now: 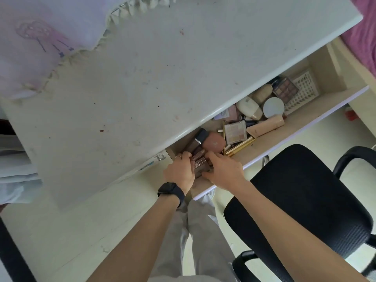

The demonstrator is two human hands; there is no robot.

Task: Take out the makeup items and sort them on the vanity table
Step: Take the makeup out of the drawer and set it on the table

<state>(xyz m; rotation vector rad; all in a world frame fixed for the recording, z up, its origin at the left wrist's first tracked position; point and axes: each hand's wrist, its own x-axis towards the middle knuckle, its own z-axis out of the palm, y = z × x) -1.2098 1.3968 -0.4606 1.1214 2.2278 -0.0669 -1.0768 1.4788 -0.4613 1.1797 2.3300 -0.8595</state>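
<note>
Drawer [295, 128] open w/ L hand [180, 169] & R hand [223, 169] both gripping brown makeup cases [200, 162].

- Vanity table [183, 68]: white top, speckled with dark stains, its drawer [295, 130] pulled open below the front edge.
- Small brown cases [200, 162]: a stacked cluster at the drawer's left end, gripped between the left hand [180, 171] and the right hand [224, 171].
- Dark brown bottle [196, 140]: black cap, lying tilted just behind the cases.
- Rounded pink-brown compact [214, 142]: touching that bottle's right side.
- Pale eyeshadow palette [235, 132]: flat, with thin gold sticks [240, 146] beside it.
- Peach tube [266, 126]: lying on its side along the drawer front.
- Round white compact [273, 107] and 2 cream bottles [249, 107]: bunched mid-drawer.
- Dark palette [285, 90]: brown shades, leaning on a white lattice basket [303, 88].
</note>
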